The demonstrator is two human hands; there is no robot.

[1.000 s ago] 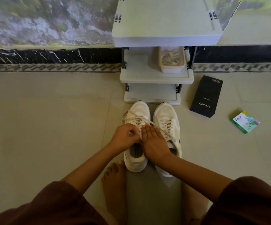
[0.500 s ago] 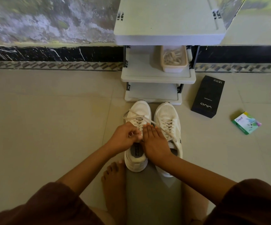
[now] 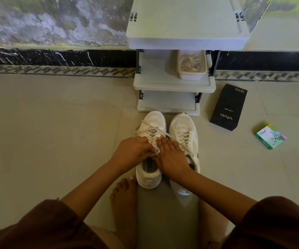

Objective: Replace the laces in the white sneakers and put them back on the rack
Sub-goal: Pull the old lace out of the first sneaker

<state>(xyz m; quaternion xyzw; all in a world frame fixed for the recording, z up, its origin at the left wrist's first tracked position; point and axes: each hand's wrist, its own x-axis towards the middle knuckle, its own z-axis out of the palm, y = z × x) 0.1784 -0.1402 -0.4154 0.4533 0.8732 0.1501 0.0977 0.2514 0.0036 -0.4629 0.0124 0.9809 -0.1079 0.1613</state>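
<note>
Two white sneakers stand side by side on the floor, toes toward the grey shoe rack (image 3: 173, 85). The left sneaker (image 3: 151, 123) has a loose white lace (image 3: 149, 132) looped across its top. My left hand (image 3: 130, 152) is curled over that shoe's tongue area and pinches the lace. My right hand (image 3: 172, 155) lies with straight fingers between the two shoes, its thumb at the lace, and covers part of the right sneaker (image 3: 182, 128), which is laced.
A pale tub (image 3: 192, 76) with spare laces sits on the rack's middle shelf. A black phone box (image 3: 228, 106) and a small green box (image 3: 269, 136) lie on the tiled floor at right. My bare foot (image 3: 123, 196) rests beside the left shoe's heel.
Both hands stay at the left sneaker's lace with only small finger movement; the lace loop near my left fingers has shifted slightly.
</note>
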